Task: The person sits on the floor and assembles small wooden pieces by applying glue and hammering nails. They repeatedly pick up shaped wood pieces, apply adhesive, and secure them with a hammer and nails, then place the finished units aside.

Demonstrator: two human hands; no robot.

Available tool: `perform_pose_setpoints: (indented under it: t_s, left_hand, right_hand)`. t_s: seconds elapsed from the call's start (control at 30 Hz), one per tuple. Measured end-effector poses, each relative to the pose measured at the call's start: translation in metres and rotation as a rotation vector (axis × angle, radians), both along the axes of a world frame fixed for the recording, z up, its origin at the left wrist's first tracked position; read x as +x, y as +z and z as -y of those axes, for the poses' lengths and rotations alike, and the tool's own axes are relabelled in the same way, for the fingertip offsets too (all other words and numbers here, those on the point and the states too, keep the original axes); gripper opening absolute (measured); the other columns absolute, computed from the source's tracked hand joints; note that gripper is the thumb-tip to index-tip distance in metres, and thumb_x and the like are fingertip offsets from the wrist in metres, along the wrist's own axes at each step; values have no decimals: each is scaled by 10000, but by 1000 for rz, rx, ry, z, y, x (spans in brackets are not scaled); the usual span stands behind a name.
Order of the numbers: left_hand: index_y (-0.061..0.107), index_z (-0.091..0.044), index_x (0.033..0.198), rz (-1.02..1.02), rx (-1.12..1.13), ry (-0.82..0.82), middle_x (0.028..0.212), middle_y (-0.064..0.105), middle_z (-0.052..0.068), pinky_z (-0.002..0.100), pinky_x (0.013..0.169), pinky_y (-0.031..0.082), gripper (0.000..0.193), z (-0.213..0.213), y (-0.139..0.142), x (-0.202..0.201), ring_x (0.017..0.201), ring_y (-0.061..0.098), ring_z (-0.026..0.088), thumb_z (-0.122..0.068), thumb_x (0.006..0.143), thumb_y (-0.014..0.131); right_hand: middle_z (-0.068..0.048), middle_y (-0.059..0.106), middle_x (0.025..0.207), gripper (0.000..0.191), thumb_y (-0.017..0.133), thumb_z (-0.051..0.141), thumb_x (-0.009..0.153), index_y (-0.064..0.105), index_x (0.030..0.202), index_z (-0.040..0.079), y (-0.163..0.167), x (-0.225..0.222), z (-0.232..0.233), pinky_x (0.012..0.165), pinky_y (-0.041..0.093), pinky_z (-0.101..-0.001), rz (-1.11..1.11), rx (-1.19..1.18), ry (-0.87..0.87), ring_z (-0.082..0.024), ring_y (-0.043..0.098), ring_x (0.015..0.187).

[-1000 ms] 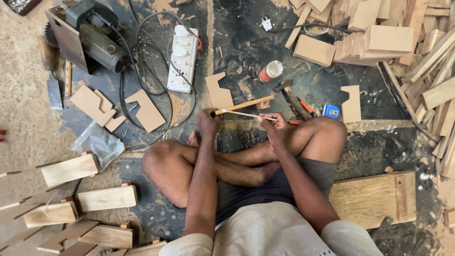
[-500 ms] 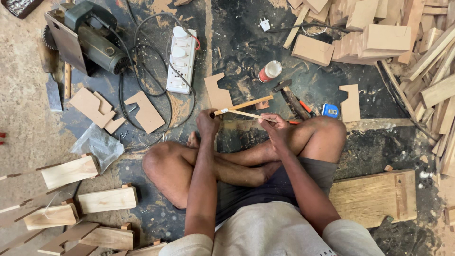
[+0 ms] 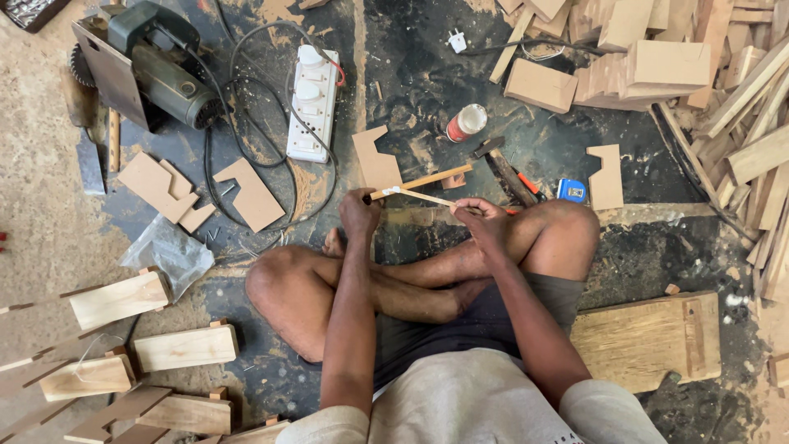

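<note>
I sit cross-legged on a dark floor. My left hand [image 3: 360, 214] grips the near end of a narrow wooden strip [image 3: 436, 176] that points away to the right. My right hand [image 3: 481, 220] holds a thin pale stick [image 3: 421, 196], whose tip rests on the strip's end beside my left hand. A small white smear shows where the stick's tip meets the strip.
A hammer [image 3: 501, 164], a small red-and-white bottle [image 3: 466, 122] and a blue tape measure [image 3: 571, 191] lie ahead. A circular saw [image 3: 148, 66] and white power strip [image 3: 312, 103] are at upper left. Cut wood pieces surround me; a plank [image 3: 649, 337] lies at right.
Both hands stay at the strip. The thin stick in my right hand has shifted slightly along the strip's end.
</note>
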State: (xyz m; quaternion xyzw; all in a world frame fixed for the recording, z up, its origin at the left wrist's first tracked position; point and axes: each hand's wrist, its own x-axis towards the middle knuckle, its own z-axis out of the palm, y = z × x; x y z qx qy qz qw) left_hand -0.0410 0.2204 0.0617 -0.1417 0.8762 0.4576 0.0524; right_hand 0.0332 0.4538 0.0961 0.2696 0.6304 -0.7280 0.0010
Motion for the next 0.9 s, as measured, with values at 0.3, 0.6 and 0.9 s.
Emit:
perform_pose_setpoints:
  t_s: [0.3,0.6,0.9]
  left_hand:
    - [815,-94,983,-2,-5,9,926,756,193,434,811,566,234,1,-9,-1,874,739,344,-113,750,795]
    - [826,-127,930,-41,-9,-41,817,746,166,430,760,565,171,-2,-19,-3,778,729,330,-141,776,752]
    - [821,-115,929,-44,-36,-79,793,739,178,438,728,567,204,-2,-17,-11,738,730,336,-203,751,773]
  right_hand:
    - [-68,763,939,160,788,23,875,739,1024,-5,4,9,-26,698,590,-213,-74,78,61,-94,715,815]
    - [-115,750,964,128,802,53,950,734,1049,9,96,-32,-100,730,589,-298,-376,926,52,-177,741,848]
    - [-136,725,992,108,636,112,949,735,983,85,90,-110,-102,780,573,-473,-380,1444,384,-351,696,934]
